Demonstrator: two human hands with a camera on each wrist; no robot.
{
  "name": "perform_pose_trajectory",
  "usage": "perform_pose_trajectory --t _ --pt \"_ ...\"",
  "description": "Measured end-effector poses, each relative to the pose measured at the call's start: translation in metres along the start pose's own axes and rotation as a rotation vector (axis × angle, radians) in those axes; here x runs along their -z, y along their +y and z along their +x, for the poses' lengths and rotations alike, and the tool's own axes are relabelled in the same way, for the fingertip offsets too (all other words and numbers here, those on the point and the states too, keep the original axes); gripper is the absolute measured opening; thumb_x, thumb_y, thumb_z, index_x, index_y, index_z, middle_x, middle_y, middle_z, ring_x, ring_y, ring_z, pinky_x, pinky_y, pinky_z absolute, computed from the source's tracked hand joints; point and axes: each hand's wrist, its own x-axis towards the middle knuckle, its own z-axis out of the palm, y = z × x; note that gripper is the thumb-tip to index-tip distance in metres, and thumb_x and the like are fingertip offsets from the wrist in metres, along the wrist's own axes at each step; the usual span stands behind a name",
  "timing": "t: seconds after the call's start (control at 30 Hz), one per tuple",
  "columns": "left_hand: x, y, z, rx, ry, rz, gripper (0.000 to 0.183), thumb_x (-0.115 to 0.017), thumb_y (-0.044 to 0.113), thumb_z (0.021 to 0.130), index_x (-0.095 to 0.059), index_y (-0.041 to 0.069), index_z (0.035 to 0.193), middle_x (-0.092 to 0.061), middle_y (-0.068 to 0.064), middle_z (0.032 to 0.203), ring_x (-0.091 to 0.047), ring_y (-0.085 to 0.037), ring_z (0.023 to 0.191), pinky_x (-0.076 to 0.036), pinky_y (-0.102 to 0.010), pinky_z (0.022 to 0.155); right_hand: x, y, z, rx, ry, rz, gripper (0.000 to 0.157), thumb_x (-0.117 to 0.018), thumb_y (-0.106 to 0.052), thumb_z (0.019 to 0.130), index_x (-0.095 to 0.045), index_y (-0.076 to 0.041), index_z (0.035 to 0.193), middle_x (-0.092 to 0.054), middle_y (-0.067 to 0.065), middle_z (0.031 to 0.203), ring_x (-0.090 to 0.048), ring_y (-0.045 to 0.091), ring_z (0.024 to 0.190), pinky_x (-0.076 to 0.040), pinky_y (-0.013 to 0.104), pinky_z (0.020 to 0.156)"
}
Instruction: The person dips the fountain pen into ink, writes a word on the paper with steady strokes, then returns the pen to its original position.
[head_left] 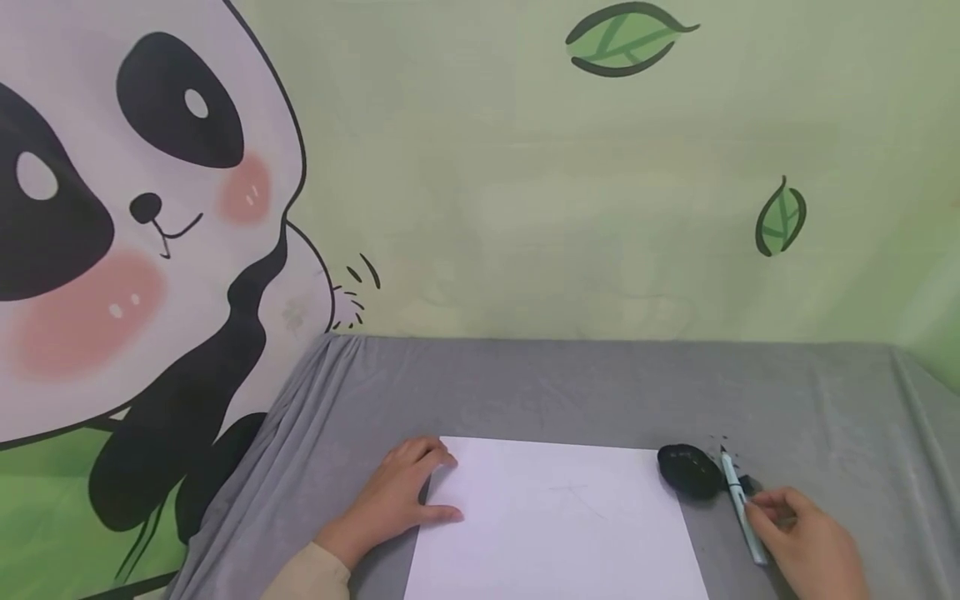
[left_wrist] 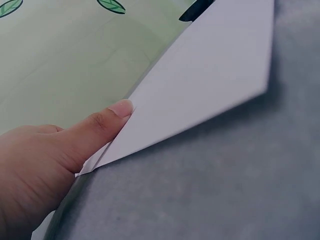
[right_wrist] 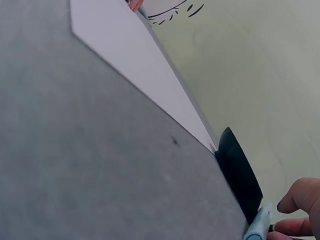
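Observation:
A white sheet of paper (head_left: 555,533) with a few faint grey lines lies on the cloth. My left hand (head_left: 397,496) rests at its upper left corner, thumb and fingertips over the edge. In the left wrist view the thumb (left_wrist: 107,120) lies along the sheet. A smooth black lump (head_left: 688,472), like a stone, sits over the paper's upper right corner. Beside it lies a light blue pen (head_left: 742,512) with a dark tip. My right hand (head_left: 810,537) is at the pen's right side, its bent fingertips near a small black piece (head_left: 747,483).
Grey cloth (head_left: 525,383) covers the table. Black crumbs (head_left: 724,437) are scattered near the pen tip. Behind stands a green wall (head_left: 480,208) with leaf drawings and a large painted panda (head_left: 247,333) at left. The cloth falls in folds at the left edge.

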Motion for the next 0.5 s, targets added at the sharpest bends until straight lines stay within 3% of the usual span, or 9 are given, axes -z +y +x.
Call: perform_pose_trajectory --t 0.3,0.5 --pt "-0.0014 -0.0061 -0.0022 -0.041 0.015 0.05 0.045 -0.075 0.045 0.077 -0.062 0.016 0.109 -0.057 -0.002 0.114 -0.054 -0.024 0.111 -0.043 -0.046 0.097 0.0047 -0.0078 0.0037 0.096 0.04 0.004 0.025 -0.06 -0.021 0.09 -0.065 0.0 0.102 -0.07 0.012 0.086 -0.061 0.015 0.065 -0.042 0.027 0.056" --pt "-0.0051 -0.007 -0.0054 -0.031 0.051 0.088 0.037 -0.076 0.038 0.079 -0.064 0.014 0.104 -0.059 -0.005 0.114 -0.054 -0.026 0.112 -0.043 -0.045 0.097 0.0091 -0.0079 0.0048 0.221 -0.006 -0.015 0.027 -0.058 -0.022 0.092 -0.063 0.0 0.106 -0.069 0.014 0.094 -0.063 0.02 0.075 -0.047 0.032 0.06"
